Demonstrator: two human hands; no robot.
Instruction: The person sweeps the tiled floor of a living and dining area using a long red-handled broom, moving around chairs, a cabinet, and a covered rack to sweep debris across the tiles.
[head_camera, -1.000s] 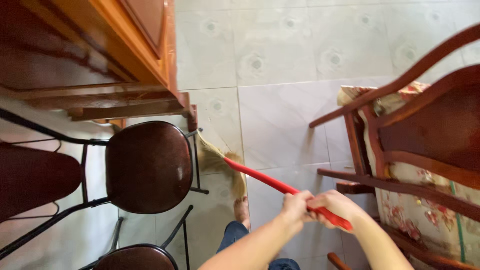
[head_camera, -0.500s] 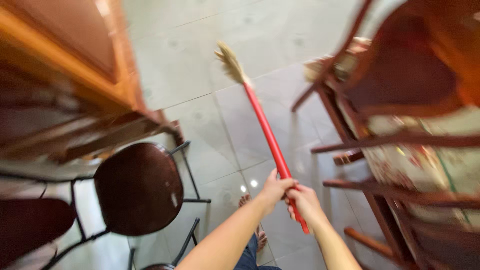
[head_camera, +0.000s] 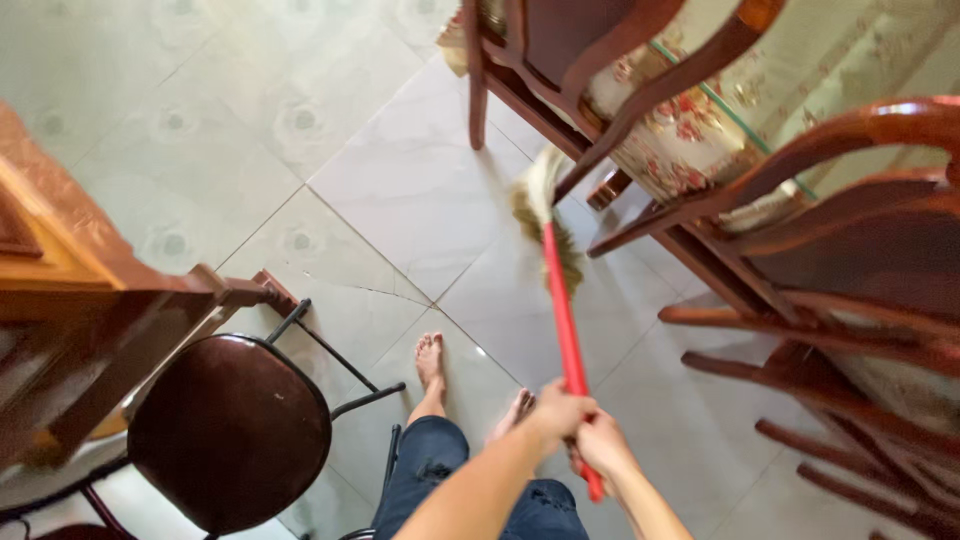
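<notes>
Pale tiled floor (head_camera: 400, 190); broom (head_camera: 556, 290) head swung right since half second ago, now under wooden chair (head_camera: 640, 90); left hand (head_camera: 556, 415), right hand (head_camera: 602, 448) both clenched on red handle; round stool (head_camera: 228, 432) left.

The floor (head_camera: 400, 190) is laid with pale, glossy square tiles bearing faint round motifs, set diagonally to the view. At near left stands a round dark-brown stool (head_camera: 230, 432) on a black metal frame, beside a wooden cabinet (head_camera: 70, 300). On the right are dark wooden chairs (head_camera: 800, 230) (curved arms, polished) around a floral tablecloth (head_camera: 720, 110).
</notes>
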